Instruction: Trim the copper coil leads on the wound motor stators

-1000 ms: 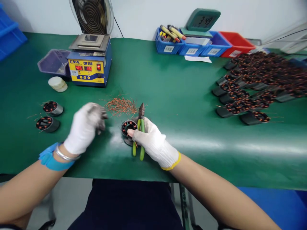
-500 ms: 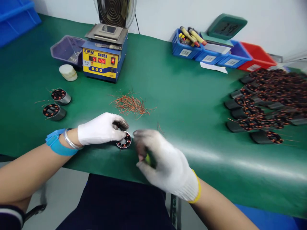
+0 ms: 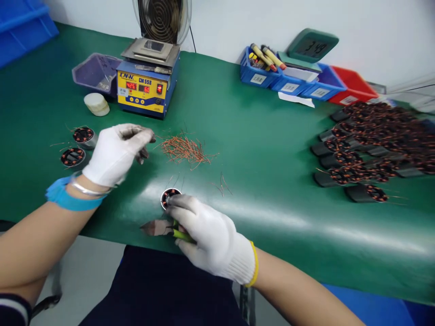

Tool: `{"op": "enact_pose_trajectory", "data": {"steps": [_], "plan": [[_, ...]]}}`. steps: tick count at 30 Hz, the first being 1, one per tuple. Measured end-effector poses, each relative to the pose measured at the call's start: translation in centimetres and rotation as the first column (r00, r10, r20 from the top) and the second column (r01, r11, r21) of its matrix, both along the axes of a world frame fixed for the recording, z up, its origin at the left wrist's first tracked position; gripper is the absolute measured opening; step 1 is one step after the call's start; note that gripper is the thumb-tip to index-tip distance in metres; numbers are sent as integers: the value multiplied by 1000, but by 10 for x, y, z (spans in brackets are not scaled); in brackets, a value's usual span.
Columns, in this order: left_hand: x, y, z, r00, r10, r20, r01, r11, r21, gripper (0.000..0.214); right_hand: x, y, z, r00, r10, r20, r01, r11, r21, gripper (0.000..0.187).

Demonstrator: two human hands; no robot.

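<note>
My left hand (image 3: 117,154), in a white glove with dark fingertips, is raised over the mat left of a pile of cut copper wires (image 3: 185,149). Its fingers are loosely curled and apart, and no held thing shows. My right hand (image 3: 212,235), gloved too, is closed round green-handled cutting pliers (image 3: 158,227), whose jaws point left. Its forefingers also touch a small round motor stator (image 3: 166,198) with copper windings, partly covered by them. Thin wire ends stick up from that stator. Two more stators (image 3: 84,136) stand just beyond my left wrist, one partly hidden.
A blue and yellow soldering pot (image 3: 146,93) stands at the back, a purple bin (image 3: 90,74) beside it. Many stators (image 3: 362,192) crowd the right side. Blue tool boxes (image 3: 258,79), a red box (image 3: 353,86) and a clock (image 3: 312,45) line the wall. Loose wires (image 3: 222,185) lie mid-mat.
My left hand has let go of the stator and moved up and left. My right hand has come left with the pliers and now touches the stator. More loose wire shows on the mat.
</note>
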State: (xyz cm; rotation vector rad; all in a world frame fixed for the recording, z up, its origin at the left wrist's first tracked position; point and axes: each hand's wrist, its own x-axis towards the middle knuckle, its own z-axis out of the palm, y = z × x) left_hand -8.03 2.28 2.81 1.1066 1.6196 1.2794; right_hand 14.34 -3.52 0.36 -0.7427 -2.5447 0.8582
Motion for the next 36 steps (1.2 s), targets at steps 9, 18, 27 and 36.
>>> {"op": "enact_pose_trajectory", "data": {"steps": [9,18,27,36], "plan": [[16,-27,-1,842,-520,-143,455,827,-330,69,35,34,23,865,-335,373,393,915,-91,45],[27,-29,-20,868,-492,62,496,859,-130,80,45,26,40,695,-344,631,356,928,115,47],[23,-26,-14,780,-612,131,618,719,-318,78,47,18,39,662,-300,687,270,950,155,44],[20,-21,-17,772,-592,230,635,726,-263,69,31,29,40,702,-310,641,251,950,185,36]]}}
